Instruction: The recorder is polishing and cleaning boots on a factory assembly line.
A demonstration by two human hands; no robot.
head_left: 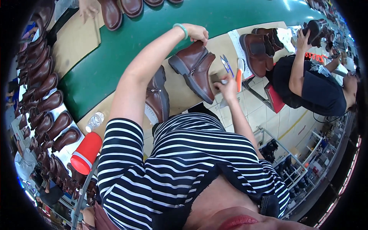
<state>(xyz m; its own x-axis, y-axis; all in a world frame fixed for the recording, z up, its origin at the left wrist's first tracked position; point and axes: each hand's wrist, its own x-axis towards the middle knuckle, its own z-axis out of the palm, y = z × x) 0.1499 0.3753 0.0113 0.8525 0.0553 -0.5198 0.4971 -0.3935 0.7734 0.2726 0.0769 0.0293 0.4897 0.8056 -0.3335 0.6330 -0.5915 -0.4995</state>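
Note:
A brown leather ankle boot [186, 58] with a side zipper and dark sole lies tilted on the tan board [178, 86] before me. My left hand [196, 33], with a pale green bangle at its wrist, has its fingers closed on the boot's far end. Right of the boot, my right hand [229, 89] is closed in a pinch; a small pale thing shows at its fingertips, too small to name. Blue-handled thread snips [227, 64] and an orange-and-white tool [240, 74] lie just beyond that hand. A second brown boot [156, 100] sits close to my body, partly behind my left arm.
More brown boots [256, 55] stand on the right, beside a co-worker [322, 86] handling a dark boot [317, 32]. A clear bottle [95, 122] and a red cylinder [86, 153] are at the left. Rows of shoes [50, 101] line the far left; another person's hand [88, 9] shows at the top.

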